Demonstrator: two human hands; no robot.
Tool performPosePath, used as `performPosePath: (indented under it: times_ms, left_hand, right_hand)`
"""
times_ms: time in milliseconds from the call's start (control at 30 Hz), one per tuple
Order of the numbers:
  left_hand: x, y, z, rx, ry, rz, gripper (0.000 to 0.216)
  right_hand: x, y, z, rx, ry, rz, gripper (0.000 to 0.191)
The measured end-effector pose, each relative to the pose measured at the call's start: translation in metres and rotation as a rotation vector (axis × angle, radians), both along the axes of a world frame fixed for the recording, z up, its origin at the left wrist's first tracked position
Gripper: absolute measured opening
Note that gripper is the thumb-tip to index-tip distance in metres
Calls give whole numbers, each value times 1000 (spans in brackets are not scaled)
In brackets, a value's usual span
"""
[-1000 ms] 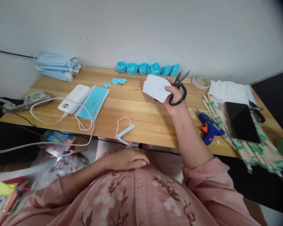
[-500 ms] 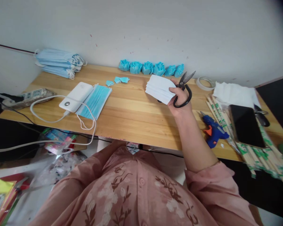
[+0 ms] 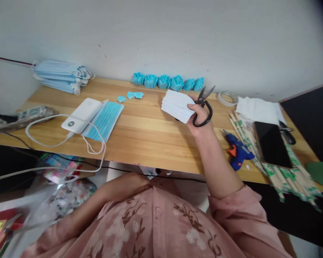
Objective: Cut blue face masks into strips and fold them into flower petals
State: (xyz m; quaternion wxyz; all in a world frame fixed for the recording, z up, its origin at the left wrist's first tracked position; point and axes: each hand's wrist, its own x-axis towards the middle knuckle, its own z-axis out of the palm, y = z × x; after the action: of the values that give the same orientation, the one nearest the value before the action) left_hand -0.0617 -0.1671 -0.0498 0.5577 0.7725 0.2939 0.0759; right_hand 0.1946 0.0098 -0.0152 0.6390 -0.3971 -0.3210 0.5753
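My right hand is raised over the wooden table. It grips black scissors, blades pointing up and slightly apart, and it pinches a white folded face mask held out to the left. My left hand is tucked low against my chest below the table edge, its fingers hidden. A blue face mask lies flat on the table to the left, partly under a white power bank.
Several blue folded flowers line the wall, with small blue scraps in front. A mask stack sits far left. On the right lie a tape roll, blue glue gun, phone, wrapped sticks and white sheets.
My left hand, resting flat on my chest a second ago, has dropped out of clear sight. The cut mask strip with ear loop at the table's front edge is gone. My right hand barely moved.
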Motion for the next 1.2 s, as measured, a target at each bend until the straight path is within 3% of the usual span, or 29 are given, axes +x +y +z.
performPosePath:
  times_ms: [67,133,167,333,467,767,1000,1200]
  left_hand:
    - [-7,4,34,-90,-147,-169,37]
    - [-6,16,55,-214,-265,-95,37]
    - [-2,25,59,-287,-300,11,39]
    - [54,72,43,-522,-537,690,35]
    - [90,106,36,-643,-767,861,33]
    - [111,156,61,-472,-932,925,34]
    - [75,190,69,-165,-868,956,48]
    - [71,188,63,-165,-721,973,49]
  right_hand:
    - [-1,-2,2,4,-5,10,36]
    - [-3,-5,5,16,-22,49,35]
    - [-3,-6,7,22,-25,73,35]
    - [-4,-10,14,93,-18,93,41]
    - [-3,-14,13,193,-84,73,45]
    - [-4,-28,16,338,-556,-9,40]
    - [-7,-25,16,270,-457,70,47]
    - [-9,-23,10,199,-327,117,50]
